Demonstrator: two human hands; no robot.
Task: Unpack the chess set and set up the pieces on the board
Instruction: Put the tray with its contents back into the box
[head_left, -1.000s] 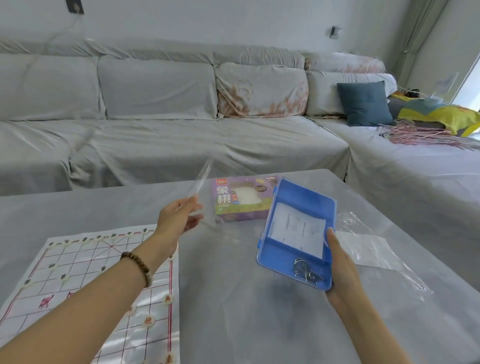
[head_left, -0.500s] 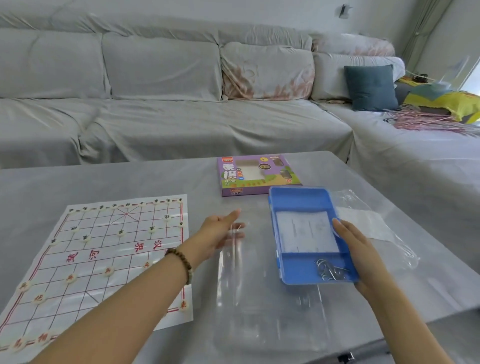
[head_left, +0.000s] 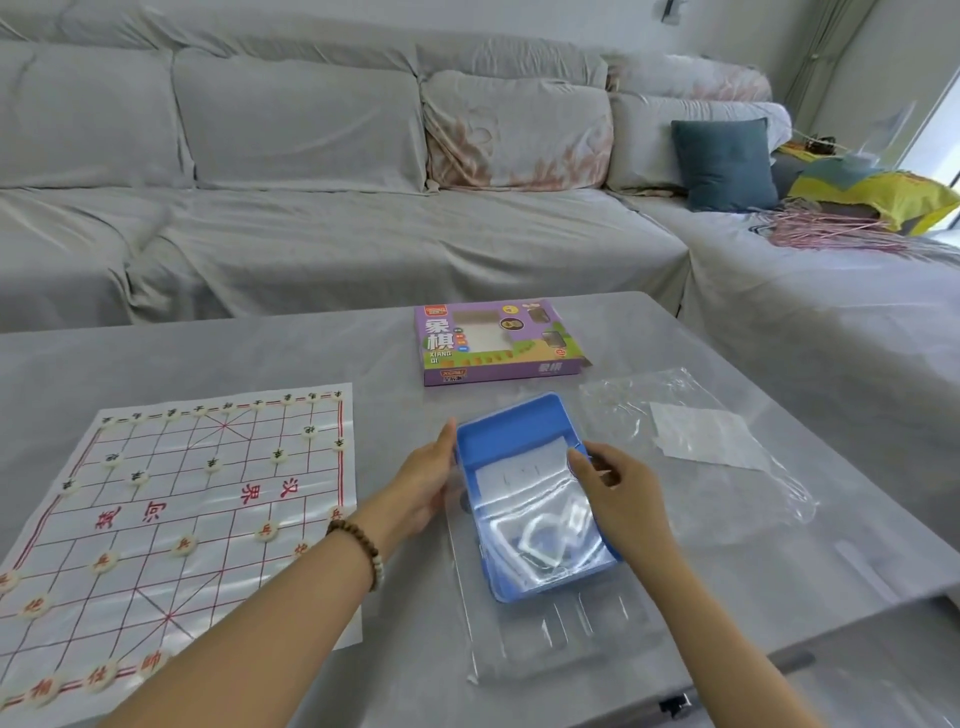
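Observation:
The paper xiangqi board (head_left: 208, 493) lies flat on the left of the table, with round pieces (head_left: 184, 544) standing on its points. The purple chess box (head_left: 493, 343) sits behind the centre. A blue tray (head_left: 509, 436) with a white slip and small metal parts inside rests on a clear plastic sleeve (head_left: 561, 639), and glare from the plastic covers its near half. My left hand (head_left: 426, 483) cups the tray's left side, thumb along the rim and fingers hidden beneath. My right hand (head_left: 618, 499) grips the right rim with curled fingers.
A crumpled clear bag (head_left: 701, 436) holding a white paper lies right of the tray. The table's front edge (head_left: 779, 654) runs just below the sleeve. A grey covered sofa (head_left: 363, 234) wraps around behind and to the right.
The tray has come down and left onto the clear sleeve. My left hand left the sleeve and now holds the tray's left side. The view has tilted down.

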